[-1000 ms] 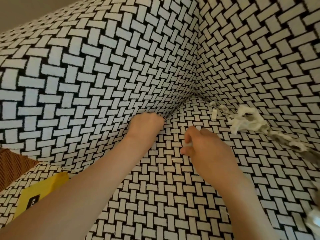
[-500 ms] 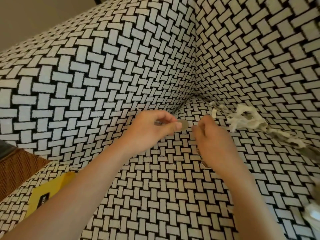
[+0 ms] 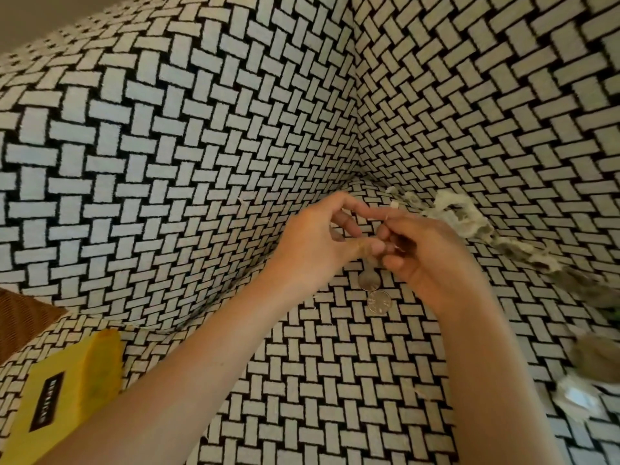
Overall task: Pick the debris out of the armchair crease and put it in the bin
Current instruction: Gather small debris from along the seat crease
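The armchair seat (image 3: 335, 380) is a black-and-white woven pattern. Pale fluffy debris (image 3: 453, 213) lies along the right crease, with more scraps (image 3: 536, 260) farther down. Two coins (image 3: 378, 302) lie on the seat just below my hands. My left hand (image 3: 318, 243) and right hand (image 3: 432, 260) meet fingertip to fingertip near the back corner. The left thumb and index finger are spread apart. My right fingers curl round a small greyish thing, blurred, that looks like a coin. No bin is in view.
A yellow flat item with a black label (image 3: 63, 394) lies on the seat's front left. A brownish clump (image 3: 593, 355) and a white crumpled scrap (image 3: 577, 397) sit low in the right crease. A brown woven surface (image 3: 23, 317) shows at the left edge.
My left hand came out of the left crease pinching a coin and moved to my right hand. Its pinch has opened and my right fingers have closed there. Two coins now show on the seat.
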